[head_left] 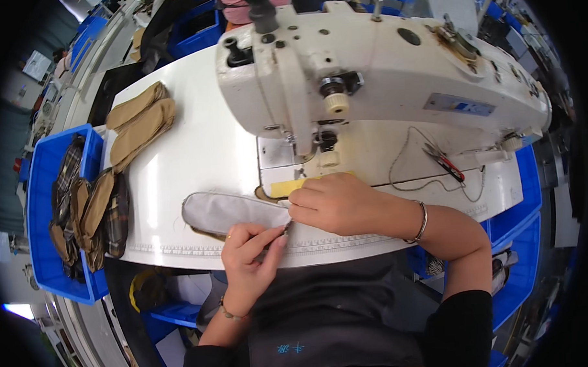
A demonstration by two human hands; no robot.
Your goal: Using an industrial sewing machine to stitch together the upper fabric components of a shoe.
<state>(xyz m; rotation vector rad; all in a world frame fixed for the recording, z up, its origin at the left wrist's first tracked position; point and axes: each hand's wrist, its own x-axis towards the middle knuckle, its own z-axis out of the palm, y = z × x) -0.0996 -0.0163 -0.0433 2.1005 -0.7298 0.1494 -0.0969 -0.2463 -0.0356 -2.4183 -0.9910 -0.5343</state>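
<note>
A long, rounded fabric piece (227, 212), pale grey on its upper face with tan showing at the rim, lies on the white sewing table just in front of the sewing machine (368, 71). At its right end my left hand (250, 255) pinches the edge between thumb and fingers, where a small dark bit shows at the fingertips. My right hand (337, 204) is closed on the same end from above, its fingertips curled under and partly hidden. The machine's needle area stands just beyond my right hand, beside a yellow strip (288, 187).
Stacked tan fabric pieces (140, 124) lie on the table's left part. A blue bin (42, 218) at the left edge holds tan and plaid pieces. Red-handled thread snips (447, 165) rest on the right, beside a looped cord (397, 164). A printed ruler (322, 244) runs along the front edge.
</note>
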